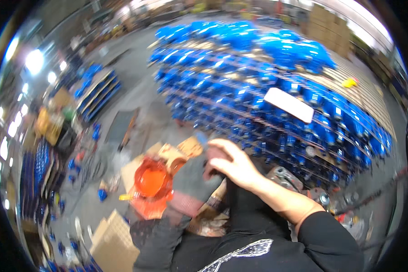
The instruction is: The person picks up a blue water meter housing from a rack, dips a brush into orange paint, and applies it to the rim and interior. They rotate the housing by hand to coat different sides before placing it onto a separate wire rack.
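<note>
My left hand [192, 179] wears a dark grey work glove with a reddish cuff, and its fingers are blurred and partly hidden. My right hand [233, 163] is bare and closed round a dark reddish piece [216, 156], which looks like glove fabric, right against the left hand's far end. Whether this piece belongs to the left glove I cannot tell. Just left of the gloved hand sits a round container of orange-red paint [152, 177], its rim and surroundings smeared with paint. Paint-stained cardboard [130, 170] lies beneath it.
A large stack of layered racks with shiny blue parts [245, 86] rises ahead and to the right, a white board [289, 105] on its side. Metal machine parts [285, 177] stand by my right arm. Flattened cardboard [113, 245] lies lower left; a smaller blue stack [99, 93] stands farther left.
</note>
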{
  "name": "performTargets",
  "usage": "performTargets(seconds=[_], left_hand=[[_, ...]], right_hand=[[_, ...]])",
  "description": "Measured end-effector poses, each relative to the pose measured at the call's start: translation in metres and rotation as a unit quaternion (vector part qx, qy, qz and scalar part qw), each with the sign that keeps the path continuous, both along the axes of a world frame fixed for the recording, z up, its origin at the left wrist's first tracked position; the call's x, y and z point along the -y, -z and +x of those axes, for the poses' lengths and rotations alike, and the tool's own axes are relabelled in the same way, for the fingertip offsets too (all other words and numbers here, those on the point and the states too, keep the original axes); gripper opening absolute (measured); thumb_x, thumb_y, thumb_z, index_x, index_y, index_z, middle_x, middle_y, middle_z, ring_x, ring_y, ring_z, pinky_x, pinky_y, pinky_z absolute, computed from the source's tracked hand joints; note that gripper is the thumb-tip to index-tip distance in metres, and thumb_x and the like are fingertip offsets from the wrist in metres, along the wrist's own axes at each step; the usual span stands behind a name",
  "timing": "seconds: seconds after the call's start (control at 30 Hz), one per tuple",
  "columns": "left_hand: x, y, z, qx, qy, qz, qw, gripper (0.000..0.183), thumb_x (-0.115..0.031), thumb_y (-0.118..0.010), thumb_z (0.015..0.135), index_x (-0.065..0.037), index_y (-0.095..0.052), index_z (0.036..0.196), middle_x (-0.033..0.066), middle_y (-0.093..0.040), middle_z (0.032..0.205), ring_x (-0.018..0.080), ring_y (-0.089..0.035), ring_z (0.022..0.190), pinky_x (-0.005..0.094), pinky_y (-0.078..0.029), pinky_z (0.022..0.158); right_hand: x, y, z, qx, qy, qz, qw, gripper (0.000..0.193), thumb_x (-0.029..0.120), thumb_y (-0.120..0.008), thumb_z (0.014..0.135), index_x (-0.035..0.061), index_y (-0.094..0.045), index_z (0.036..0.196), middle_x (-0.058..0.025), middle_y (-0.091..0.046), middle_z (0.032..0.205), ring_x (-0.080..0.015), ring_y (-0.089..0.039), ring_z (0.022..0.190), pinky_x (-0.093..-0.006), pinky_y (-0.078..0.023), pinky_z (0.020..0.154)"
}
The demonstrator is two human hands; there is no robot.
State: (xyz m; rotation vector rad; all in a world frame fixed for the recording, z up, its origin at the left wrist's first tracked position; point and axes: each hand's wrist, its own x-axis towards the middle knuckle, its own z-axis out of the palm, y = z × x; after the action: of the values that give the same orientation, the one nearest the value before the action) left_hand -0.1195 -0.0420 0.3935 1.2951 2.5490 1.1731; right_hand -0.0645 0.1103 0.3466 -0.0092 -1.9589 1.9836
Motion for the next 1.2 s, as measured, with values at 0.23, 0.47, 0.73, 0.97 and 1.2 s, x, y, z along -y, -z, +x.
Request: performTargets(seconds=[0.23,0.47,0.73,0.97,1.2], left_hand=[[0.029,0.051,-0.031,-0.197,-0.063,0.076,0.975,0.031,-0.011,-0.064,0.076,-0.005,-0.064,0.106,0.0144,-0.065,0.098,0.0265,-0.066,0.089,0.0383,-0.052,0.075],[0.066,0.066,-0.05,0.026,-0.146,0.032,0.988,0.029,-0.027,-0.06,0.086,-0.009,-0.059,0.108,0.0143,-0.066,0.096,0.0327,-0.064,0.092,0.0438,-0.051,0.078],[0.131,0.06,-0.074,0.065,-0.272,0.182,0.943,0.025,-0.012,-0.06,0.082,-0.003,-0.062,0.105,0.015,-0.066,0.098,0.0302,-0.066,0.084,0.0367,-0.053,0.074],[0.15,0.064,-0.075,0.075,-0.27,0.318,0.905,0.024,-0.01,-0.064,0.086,-0.004,-0.062,0.109,0.0102,-0.065,0.101,0.0188,-0.064,0.09,0.0309,-0.051,0.08],[0.15,0.068,-0.072,0.155,-0.186,0.307,0.92,0.021,-0.018,-0.063,0.09,-0.006,-0.064,0.107,0.0105,-0.065,0.099,0.0246,-0.064,0.09,0.0338,-0.05,0.079]], right_hand=[[0.036,-0.021,-0.031,0.006,-0.021,0.032,0.999,0.048,0.006,-0.072,0.081,0.0013,-0.055,0.126,-0.0063,-0.06,0.114,-0.0139,-0.056,0.105,-0.0289,-0.044,0.095],[0.072,-0.025,-0.068,0.02,-0.068,0.17,0.983,0.033,0.004,-0.071,0.082,0.0007,-0.063,0.115,-0.0014,-0.065,0.097,-0.0088,-0.059,0.089,-0.0237,-0.048,0.084],[0.126,-0.042,-0.105,-0.076,-0.074,0.41,0.906,0.053,-0.003,-0.074,0.071,0.0089,-0.06,0.12,-0.0063,-0.059,0.08,-0.0176,-0.053,0.066,-0.0283,-0.048,0.067],[0.154,-0.005,-0.142,0.002,-0.03,0.423,0.906,0.061,-0.003,-0.074,0.07,0.0111,-0.054,0.126,-0.0111,-0.06,0.079,-0.0225,-0.062,0.071,-0.0317,-0.049,0.068],[0.13,0.061,-0.182,-0.057,-0.067,0.352,0.932,0.013,0.007,-0.064,0.081,0.0,-0.066,0.092,-0.013,-0.065,0.079,-0.023,-0.064,0.075,-0.03,-0.049,0.071]])
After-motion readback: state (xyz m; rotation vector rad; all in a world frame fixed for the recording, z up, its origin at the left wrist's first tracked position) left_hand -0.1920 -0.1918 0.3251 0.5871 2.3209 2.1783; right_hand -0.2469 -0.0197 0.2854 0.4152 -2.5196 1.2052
